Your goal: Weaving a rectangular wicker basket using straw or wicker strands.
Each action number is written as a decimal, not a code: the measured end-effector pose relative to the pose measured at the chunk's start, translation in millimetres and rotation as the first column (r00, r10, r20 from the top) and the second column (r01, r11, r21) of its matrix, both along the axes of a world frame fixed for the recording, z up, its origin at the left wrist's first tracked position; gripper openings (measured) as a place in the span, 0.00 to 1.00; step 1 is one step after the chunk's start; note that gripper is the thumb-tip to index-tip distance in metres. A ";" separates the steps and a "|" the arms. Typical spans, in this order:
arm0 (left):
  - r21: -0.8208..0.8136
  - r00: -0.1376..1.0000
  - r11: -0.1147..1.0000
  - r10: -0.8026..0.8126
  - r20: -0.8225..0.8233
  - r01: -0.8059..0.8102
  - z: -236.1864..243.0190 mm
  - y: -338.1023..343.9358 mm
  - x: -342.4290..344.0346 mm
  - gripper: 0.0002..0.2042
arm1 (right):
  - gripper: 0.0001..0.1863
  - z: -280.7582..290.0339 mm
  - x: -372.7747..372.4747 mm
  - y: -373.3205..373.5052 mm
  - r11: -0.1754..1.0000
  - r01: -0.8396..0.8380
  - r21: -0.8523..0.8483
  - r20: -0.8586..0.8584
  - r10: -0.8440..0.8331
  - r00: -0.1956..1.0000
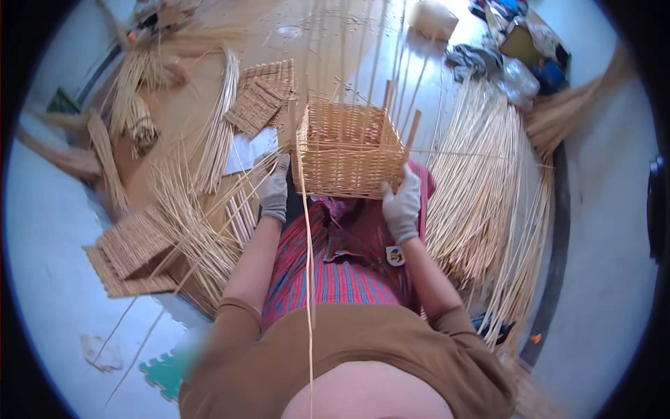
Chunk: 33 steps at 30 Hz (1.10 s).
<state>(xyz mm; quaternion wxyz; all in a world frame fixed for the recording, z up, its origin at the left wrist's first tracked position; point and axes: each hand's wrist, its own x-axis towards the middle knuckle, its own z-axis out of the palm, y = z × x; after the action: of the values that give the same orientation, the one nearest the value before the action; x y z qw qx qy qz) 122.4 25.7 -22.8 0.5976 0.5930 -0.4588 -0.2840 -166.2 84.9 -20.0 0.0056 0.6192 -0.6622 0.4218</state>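
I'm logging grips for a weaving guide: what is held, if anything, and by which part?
The right hand holds the wicker basket by its near right corner. The left hand is at the basket's left; whether it grips anything cannot be told.

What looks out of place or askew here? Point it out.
The green foam tile at lower left looks odd: its colour and puzzle edge match nothing beside it. Beyond the left hand, woven panels lie askew, overlapping at mismatched angles.
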 end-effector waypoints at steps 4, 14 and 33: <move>-0.008 0.987 0.989 0.145 0.070 -0.145 3.9 13.5 -11.3 0.12 | 0.09 28.6 46.7 18.1 0.861 -0.496 0.117 0.190 0.471 0.862; -0.167 0.834 0.962 -0.272 -0.480 0.218 -55.0 8.2 10.0 0.13 | 0.10 80.0 153.9 6.4 0.688 -0.707 0.163 -0.119 0.725 0.678; -0.167 0.759 0.772 -0.634 -0.148 0.613 -28.5 -60.7 11.7 0.28 | 0.05 25.7 61.1 -79.6 0.985 -0.167 -0.038 0.902 0.106 0.418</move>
<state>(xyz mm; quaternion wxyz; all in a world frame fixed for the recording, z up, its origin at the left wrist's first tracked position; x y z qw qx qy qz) 134.1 -35.0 -51.3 0.5422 0.3420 -0.5837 -0.4984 -105.1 5.3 5.7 -0.4004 0.3501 -0.5222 0.6666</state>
